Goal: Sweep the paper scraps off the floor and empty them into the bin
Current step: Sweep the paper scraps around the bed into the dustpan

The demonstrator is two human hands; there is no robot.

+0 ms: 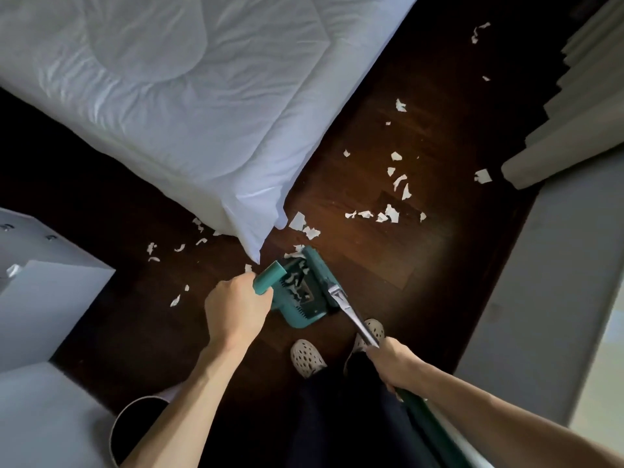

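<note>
Sweeping is midway: left hand (236, 307) grips the teal dustpan (297, 292) handle, right hand (393, 361) wraps the broom (351, 314) shaft, brush head at the pan's mouth. Some paper scraps (388, 214) sit inside the dustpan; most lie beyond it. Next, draw those in; bin (135, 427) waits behind the dustpan.

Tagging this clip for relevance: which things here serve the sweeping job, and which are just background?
Job: paper scraps, dustpan, broom, bin, left hand, right hand.

Background: bed, curtain, white cabinet, shoes.
</note>
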